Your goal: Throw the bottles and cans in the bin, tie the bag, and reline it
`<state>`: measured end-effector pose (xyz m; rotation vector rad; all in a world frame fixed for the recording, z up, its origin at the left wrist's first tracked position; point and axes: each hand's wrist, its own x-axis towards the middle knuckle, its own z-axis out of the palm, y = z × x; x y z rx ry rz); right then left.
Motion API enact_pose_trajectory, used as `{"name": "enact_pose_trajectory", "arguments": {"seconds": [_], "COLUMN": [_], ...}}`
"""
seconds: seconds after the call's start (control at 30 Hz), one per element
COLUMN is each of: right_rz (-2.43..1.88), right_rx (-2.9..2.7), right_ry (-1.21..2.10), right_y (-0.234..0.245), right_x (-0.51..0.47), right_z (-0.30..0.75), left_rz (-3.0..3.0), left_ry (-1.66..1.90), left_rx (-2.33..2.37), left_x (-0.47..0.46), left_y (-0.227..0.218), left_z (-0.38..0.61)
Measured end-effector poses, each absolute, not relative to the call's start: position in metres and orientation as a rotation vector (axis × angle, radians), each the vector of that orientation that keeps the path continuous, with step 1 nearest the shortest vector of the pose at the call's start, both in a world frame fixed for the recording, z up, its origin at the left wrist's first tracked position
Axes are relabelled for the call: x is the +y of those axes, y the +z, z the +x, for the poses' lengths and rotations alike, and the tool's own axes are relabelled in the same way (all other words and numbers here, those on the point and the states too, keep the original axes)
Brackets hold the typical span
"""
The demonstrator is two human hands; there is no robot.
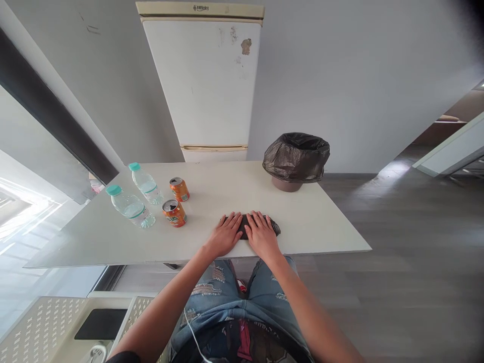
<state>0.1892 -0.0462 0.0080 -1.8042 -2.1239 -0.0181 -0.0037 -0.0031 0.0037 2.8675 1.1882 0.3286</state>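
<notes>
A folded black plastic bag (245,230) lies on the white table near its front edge. My left hand (226,234) rests flat on the bag's left part, fingers stretched out and pointing forward. Beside it, my right hand (261,234) presses flat on the right part, its fingers spread. The bag's right end sticks out past my right hand; much of the rest is hidden under both palms. Farther back on the right stands a brown trash bin (286,185), its rim covered by a black bag liner (297,157) that hangs over the sides.
Two orange cans (175,214) stand left of my hands, opened on top. Two clear bottles (132,207) with teal caps are farther left. A white fridge (204,80) stands behind the table (313,229). A perforated cream basket (45,322) is at lower left.
</notes>
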Motion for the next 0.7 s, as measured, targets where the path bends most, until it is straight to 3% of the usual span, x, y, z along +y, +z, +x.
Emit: {"name": "enact_pose_trajectory", "arguments": {"seconds": [0.43, 0.7], "right_rz": [-1.826, -1.519], "right_rx": [-2.051, -1.958], "right_ry": [-0.067, 0.556], "right_y": [0.022, 0.022], "right_x": [-0.058, -0.038], "right_z": [0.186, 0.117], "left_rz": [2.919, 2.962], "left_ry": [0.309, 0.392], "left_rx": [1.186, 1.056], "left_x": [-0.004, 0.005], "left_y": [0.000, -0.019], "left_z": [-0.001, -0.009]}}
